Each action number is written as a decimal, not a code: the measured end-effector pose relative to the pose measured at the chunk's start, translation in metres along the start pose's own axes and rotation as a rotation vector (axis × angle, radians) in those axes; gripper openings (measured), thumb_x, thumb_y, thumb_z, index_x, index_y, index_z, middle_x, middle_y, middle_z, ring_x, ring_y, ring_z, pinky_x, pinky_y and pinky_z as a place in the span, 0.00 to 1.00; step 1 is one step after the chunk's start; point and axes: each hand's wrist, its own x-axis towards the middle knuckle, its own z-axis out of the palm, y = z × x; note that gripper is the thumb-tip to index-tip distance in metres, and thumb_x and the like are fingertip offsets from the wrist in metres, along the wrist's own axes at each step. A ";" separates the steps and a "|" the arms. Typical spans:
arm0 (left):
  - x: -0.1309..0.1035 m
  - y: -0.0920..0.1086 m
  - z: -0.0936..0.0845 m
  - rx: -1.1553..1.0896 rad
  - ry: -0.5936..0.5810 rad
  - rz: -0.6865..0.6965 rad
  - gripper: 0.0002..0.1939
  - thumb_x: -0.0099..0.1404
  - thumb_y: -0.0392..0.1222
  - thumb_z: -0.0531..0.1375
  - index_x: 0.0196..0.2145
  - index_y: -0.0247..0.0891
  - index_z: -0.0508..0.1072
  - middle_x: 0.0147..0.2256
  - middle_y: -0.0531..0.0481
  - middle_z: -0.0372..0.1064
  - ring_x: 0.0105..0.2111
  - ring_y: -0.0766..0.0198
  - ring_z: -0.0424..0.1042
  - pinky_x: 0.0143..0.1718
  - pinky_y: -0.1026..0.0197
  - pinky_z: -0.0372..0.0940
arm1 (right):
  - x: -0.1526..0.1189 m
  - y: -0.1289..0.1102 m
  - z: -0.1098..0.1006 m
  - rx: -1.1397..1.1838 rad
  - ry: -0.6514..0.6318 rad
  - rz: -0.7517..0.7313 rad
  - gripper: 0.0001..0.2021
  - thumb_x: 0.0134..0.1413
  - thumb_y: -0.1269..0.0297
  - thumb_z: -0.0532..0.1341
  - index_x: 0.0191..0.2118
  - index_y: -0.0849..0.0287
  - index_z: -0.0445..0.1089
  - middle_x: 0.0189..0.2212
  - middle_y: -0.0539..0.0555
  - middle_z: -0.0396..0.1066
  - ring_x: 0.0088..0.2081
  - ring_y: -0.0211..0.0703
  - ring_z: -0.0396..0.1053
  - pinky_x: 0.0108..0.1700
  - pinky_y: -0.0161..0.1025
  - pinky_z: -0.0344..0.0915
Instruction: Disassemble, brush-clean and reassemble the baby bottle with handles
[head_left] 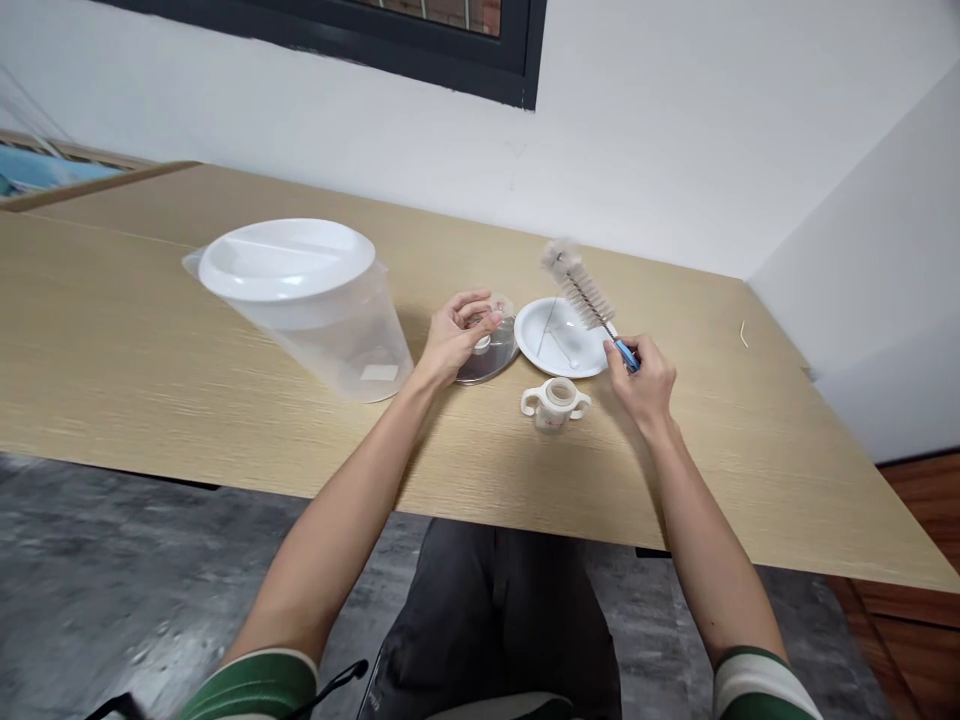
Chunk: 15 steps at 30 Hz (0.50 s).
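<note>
the right hand (645, 380) holds a bottle brush (589, 300) by its blue handle (627, 356). the fingers of this hand are clamped on the handle; the bristled end points up and to the left, raised over the white plate (559, 373). the left hand (452, 335) is positioned over the left side of the round metal tray (498, 358). its fingers are curved, with thumb and forefinger near a small clear piece (500, 306) and a small white ring (481, 344); whether they are clamped on either part cannot be told from this view.

the plate is located just beside the tray, on its right. a thin wire piece (547, 325) and a slender part with a rounded white tip (574, 363) lie in the plate. the two-handled cup (553, 405) stands upright on the worktop (480, 455), in front of the plate, with its mouth open and one handle at each side. neither hand touches the cup.

a large translucent pitcher (337, 345) with a white lid (289, 258) stands left of the tray. a small, thin, pale strip (743, 334) lies at the right of the worktop, well apart from the plate.
</note>
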 end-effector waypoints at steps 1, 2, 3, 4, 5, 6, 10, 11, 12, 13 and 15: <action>0.001 0.001 -0.001 -0.009 0.016 0.002 0.35 0.44 0.54 0.78 0.46 0.37 0.74 0.38 0.45 0.77 0.39 0.60 0.77 0.42 0.60 0.69 | -0.001 -0.002 0.000 0.005 0.001 -0.017 0.15 0.65 0.50 0.58 0.37 0.57 0.71 0.33 0.55 0.79 0.30 0.42 0.73 0.33 0.38 0.63; 0.002 0.002 -0.002 -0.018 0.034 0.006 0.34 0.44 0.54 0.78 0.45 0.37 0.74 0.38 0.46 0.77 0.39 0.60 0.76 0.42 0.61 0.69 | -0.001 -0.003 0.001 0.006 0.003 -0.029 0.15 0.65 0.50 0.58 0.37 0.57 0.71 0.34 0.56 0.79 0.31 0.43 0.74 0.33 0.38 0.64; 0.003 0.004 -0.004 -0.019 0.050 0.016 0.33 0.45 0.54 0.77 0.45 0.38 0.75 0.38 0.46 0.76 0.38 0.61 0.76 0.43 0.61 0.68 | -0.002 -0.004 0.001 0.004 0.009 -0.033 0.15 0.66 0.51 0.58 0.37 0.57 0.71 0.34 0.56 0.79 0.32 0.43 0.74 0.34 0.38 0.64; 0.004 0.006 -0.006 -0.003 0.061 0.031 0.31 0.46 0.53 0.77 0.45 0.38 0.75 0.37 0.46 0.76 0.38 0.61 0.75 0.43 0.61 0.68 | -0.002 -0.005 0.002 0.000 0.016 -0.030 0.15 0.66 0.51 0.58 0.37 0.57 0.72 0.35 0.56 0.79 0.32 0.43 0.74 0.34 0.38 0.64; 0.004 0.009 -0.009 0.043 0.063 0.050 0.30 0.48 0.52 0.76 0.45 0.38 0.75 0.37 0.47 0.76 0.38 0.61 0.75 0.43 0.61 0.68 | -0.003 -0.004 0.002 -0.004 0.025 -0.022 0.15 0.66 0.51 0.57 0.37 0.57 0.72 0.35 0.56 0.79 0.32 0.43 0.75 0.34 0.38 0.64; 0.004 0.011 -0.011 0.129 0.052 0.072 0.27 0.49 0.52 0.75 0.44 0.38 0.76 0.37 0.46 0.75 0.38 0.61 0.74 0.43 0.60 0.67 | -0.003 -0.004 0.003 -0.007 0.036 -0.010 0.15 0.66 0.51 0.57 0.37 0.56 0.72 0.34 0.56 0.79 0.33 0.43 0.75 0.34 0.39 0.64; 0.003 0.011 -0.021 0.714 -0.057 0.140 0.16 0.52 0.49 0.72 0.37 0.40 0.79 0.35 0.45 0.75 0.38 0.52 0.72 0.50 0.50 0.62 | -0.001 0.000 0.003 -0.010 0.071 0.036 0.14 0.65 0.51 0.58 0.38 0.56 0.72 0.32 0.55 0.78 0.32 0.43 0.74 0.34 0.39 0.64; 0.002 0.008 -0.022 0.830 -0.091 0.140 0.14 0.51 0.48 0.72 0.35 0.41 0.79 0.34 0.45 0.75 0.39 0.48 0.72 0.53 0.46 0.60 | -0.001 0.000 0.002 -0.010 0.082 0.044 0.14 0.65 0.51 0.58 0.38 0.57 0.72 0.32 0.54 0.78 0.31 0.43 0.74 0.34 0.39 0.64; 0.002 0.006 -0.023 0.912 -0.125 0.131 0.13 0.50 0.47 0.72 0.33 0.41 0.78 0.33 0.45 0.75 0.40 0.45 0.72 0.56 0.43 0.57 | 0.000 0.000 0.002 -0.012 0.093 0.049 0.14 0.65 0.51 0.59 0.38 0.57 0.72 0.32 0.54 0.78 0.31 0.43 0.74 0.34 0.39 0.64; 0.002 0.003 -0.023 0.966 -0.161 0.116 0.12 0.50 0.46 0.72 0.32 0.42 0.78 0.31 0.45 0.75 0.40 0.43 0.72 0.57 0.39 0.54 | 0.000 0.000 0.001 -0.014 0.102 0.053 0.14 0.65 0.51 0.59 0.38 0.57 0.72 0.32 0.54 0.78 0.31 0.44 0.74 0.34 0.39 0.64; 0.002 -0.002 -0.024 1.010 -0.213 0.086 0.13 0.49 0.45 0.72 0.31 0.42 0.77 0.31 0.44 0.74 0.41 0.39 0.72 0.58 0.35 0.50 | 0.000 0.000 0.001 -0.020 0.116 0.065 0.13 0.65 0.52 0.59 0.37 0.56 0.71 0.32 0.54 0.78 0.32 0.44 0.74 0.35 0.39 0.63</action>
